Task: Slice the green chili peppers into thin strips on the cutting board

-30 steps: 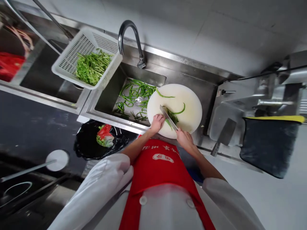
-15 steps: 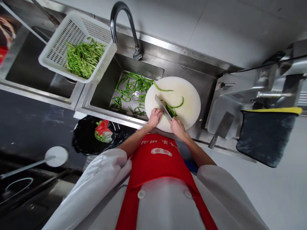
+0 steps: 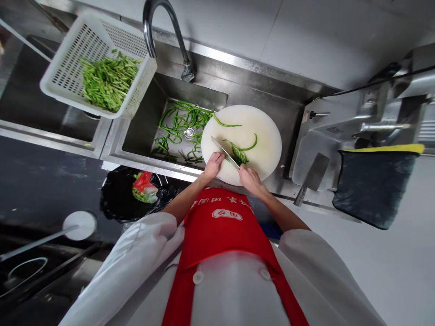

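Note:
On a round white cutting board (image 3: 263, 136), my right hand (image 3: 250, 179) grips the handle of a kitchen knife (image 3: 224, 151), its blade slanting up and left. Right beside the blade, a small heap of cut green beans (image 3: 239, 155) lies on the board, with one longer curved bean reaching out of it. My left hand (image 3: 213, 165) is on the other side of the blade, fingers curled down on the ends of some green beans; most of what they pinch is hidden. Another whole bean (image 3: 226, 123) hangs over the board's upper left edge. More long beans (image 3: 190, 117) lie in the sink.
A white plastic basket (image 3: 64, 93) with cut green stalks rests across the sinks, left of the curved faucet (image 3: 170, 18). A cleaver (image 3: 314, 174) and a dark cloth (image 3: 372, 190) are at the right. Below the counter's left part stands a black-lined bin (image 3: 117, 192).
The knife's blade has tilted flatter, with its tip further left. Both hands stay close together at the board. The whole view has shifted slightly, and a person's arm at the far left has mostly left view.

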Demonstrator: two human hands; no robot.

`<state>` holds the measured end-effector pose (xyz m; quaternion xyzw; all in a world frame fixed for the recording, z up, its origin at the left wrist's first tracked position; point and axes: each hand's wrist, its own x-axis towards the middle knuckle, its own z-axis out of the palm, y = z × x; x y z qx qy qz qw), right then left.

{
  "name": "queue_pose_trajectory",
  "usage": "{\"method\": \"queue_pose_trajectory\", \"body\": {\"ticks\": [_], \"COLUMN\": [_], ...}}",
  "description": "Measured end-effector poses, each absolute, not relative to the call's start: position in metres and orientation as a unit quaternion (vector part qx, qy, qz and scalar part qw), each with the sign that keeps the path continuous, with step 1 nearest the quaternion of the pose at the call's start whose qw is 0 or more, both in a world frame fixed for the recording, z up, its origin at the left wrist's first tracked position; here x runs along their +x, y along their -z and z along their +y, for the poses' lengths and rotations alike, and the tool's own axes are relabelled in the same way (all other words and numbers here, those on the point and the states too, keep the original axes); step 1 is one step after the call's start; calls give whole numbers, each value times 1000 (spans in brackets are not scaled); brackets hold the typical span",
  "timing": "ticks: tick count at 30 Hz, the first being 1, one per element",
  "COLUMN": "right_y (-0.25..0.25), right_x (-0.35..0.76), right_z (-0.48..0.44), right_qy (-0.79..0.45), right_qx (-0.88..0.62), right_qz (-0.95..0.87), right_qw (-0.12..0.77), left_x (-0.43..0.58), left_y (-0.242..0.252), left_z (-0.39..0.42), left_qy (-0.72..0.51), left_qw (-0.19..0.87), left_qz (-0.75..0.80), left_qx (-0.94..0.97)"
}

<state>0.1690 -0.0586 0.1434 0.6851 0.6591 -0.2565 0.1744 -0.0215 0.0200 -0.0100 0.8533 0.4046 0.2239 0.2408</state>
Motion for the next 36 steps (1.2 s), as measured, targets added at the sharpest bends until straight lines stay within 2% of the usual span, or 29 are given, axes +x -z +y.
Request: {"method": "queue_pose_trajectory", "body": {"ticks": [17,20,26,28,30,33,36], "right_y": [-146,-147,-157,-156,-152,-143,-133], "right_x": [172,175,179,173,167,164,172], "right_z": [-41,-37,-57,-64,-68,-72,-78], "right_qy": [334,338,325,353,381,398,399], "right_qx": [682,683,703,682,666,669,686], "right_qz": [635,635,625,634,635,624,607], "right_qw": [145,128,101,91,84,66,50], "left_x": [-23,-27,3,42,87,139,160], "left_y": [10,-13,-93,-100,-92,-70,-60], "left_z": [14,15,77,102,114,109,101], "left_qy": [-242,-262,-444,-387,-268,-87,-52], "left_qw": [234,245,224,270,307,328,330], "left_qz": [381,372,462,412,371,402,419], "left_qx": [861,856,734,779,834,851,844]}}
